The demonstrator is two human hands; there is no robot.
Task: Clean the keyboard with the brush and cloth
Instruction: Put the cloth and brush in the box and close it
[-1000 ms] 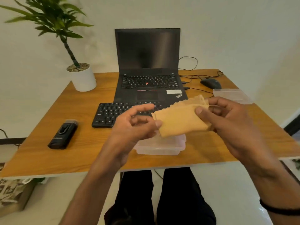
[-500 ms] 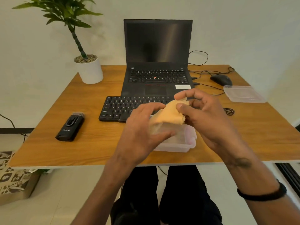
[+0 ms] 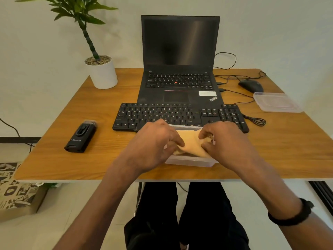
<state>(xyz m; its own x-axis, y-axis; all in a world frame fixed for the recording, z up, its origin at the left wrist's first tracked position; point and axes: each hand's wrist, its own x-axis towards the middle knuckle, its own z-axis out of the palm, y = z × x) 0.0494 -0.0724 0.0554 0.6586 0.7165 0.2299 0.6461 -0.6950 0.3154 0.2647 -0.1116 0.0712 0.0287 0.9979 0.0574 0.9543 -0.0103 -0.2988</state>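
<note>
A folded orange cloth (image 3: 191,144) lies in a clear plastic container (image 3: 191,162) near the table's front edge. My left hand (image 3: 153,143) grips the cloth's left side and my right hand (image 3: 225,141) pinches its right side. Both hands sit low over the container. Just behind it lies a black external keyboard (image 3: 173,116), its front edge partly hidden by my hands. The black brush tool (image 3: 81,137), bristles pointing away from me, rests on the table to the left, apart from both hands.
An open black laptop (image 3: 180,69) stands behind the keyboard. The container's clear lid (image 3: 277,104) and a black mouse (image 3: 251,85) with cables lie at the right. A potted plant (image 3: 103,73) stands at the back left. The wooden table (image 3: 279,150) ends near my knees.
Both hands have brought the cloth down from mid-air, folding it smaller, into the clear container. The brush and keyboard have not moved.
</note>
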